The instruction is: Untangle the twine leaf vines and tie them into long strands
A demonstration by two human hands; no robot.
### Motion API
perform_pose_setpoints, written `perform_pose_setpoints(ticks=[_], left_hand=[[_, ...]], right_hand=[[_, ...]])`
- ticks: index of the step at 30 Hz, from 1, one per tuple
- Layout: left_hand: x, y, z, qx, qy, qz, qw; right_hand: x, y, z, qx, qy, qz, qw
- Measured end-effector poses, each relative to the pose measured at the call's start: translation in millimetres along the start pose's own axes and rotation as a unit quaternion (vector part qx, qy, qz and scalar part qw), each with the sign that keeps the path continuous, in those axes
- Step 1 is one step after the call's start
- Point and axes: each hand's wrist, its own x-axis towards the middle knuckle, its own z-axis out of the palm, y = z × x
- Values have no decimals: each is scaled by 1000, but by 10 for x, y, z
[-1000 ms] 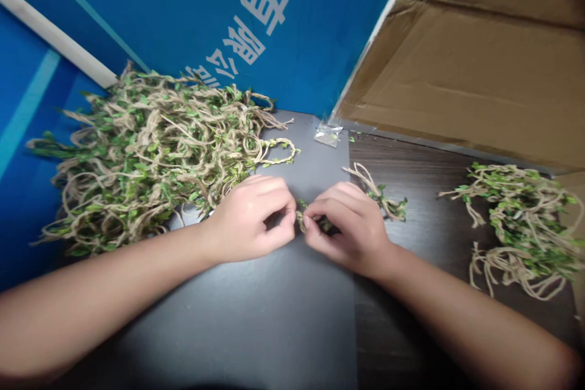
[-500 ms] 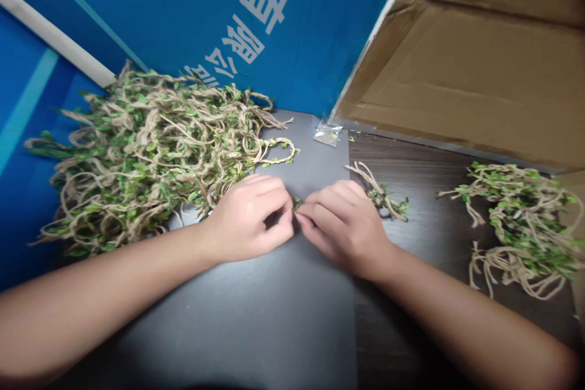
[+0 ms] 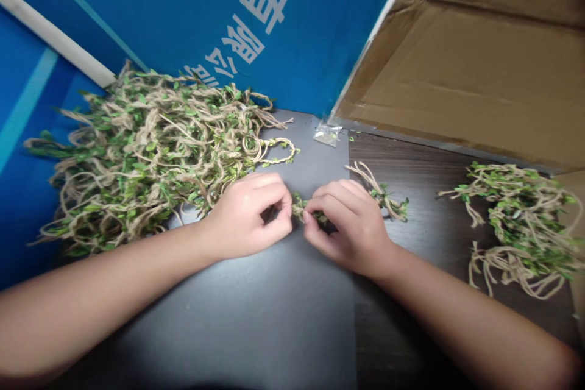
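A leafy twine garland [image 3: 298, 207], tan cord with small green leaves, shows in the gap between my two hands. My left hand [image 3: 253, 216] pinches its left part between thumb and forefinger. Closed in a pinch on the same garland, my right hand [image 3: 347, 225] covers most of its middle. Loose cord ends and a leafy part [image 3: 390, 204] stick out beyond the right knuckles; whether they belong to the same piece I cannot tell. Just behind my left hand rises a large tangled heap of similar garlands [image 3: 173, 146].
A smaller pile of garlands [image 3: 525, 219] lies at the right on the dark wood table [image 3: 425, 158]. Under my hands is a grey mat [image 3: 256, 323]. A small clear plastic bag [image 3: 328, 134] lies near the cardboard box [image 3: 479, 67]. A blue printed panel [image 3: 183, 6] stands behind.
My hands have moved slightly apart, and more of the leafy twine shows between them. The right thumb and forefinger have shifted, with a wider gap inside their curl.
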Motion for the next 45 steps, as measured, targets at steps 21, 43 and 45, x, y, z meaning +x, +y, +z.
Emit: perform_pose_setpoints(ticks=[21, 43, 45], left_hand=[[3, -14, -6, -10, 9, -7, 1000], [11, 2, -14, -1, 6, -8, 1000], [12, 3, -11, 0, 6, -7, 1000]], right_hand=[[-9, 8, 0, 16, 1, 11, 1000], [-19, 26, 1, -36, -11, -15, 999], [-33, 33, 4, -53, -15, -32, 998]])
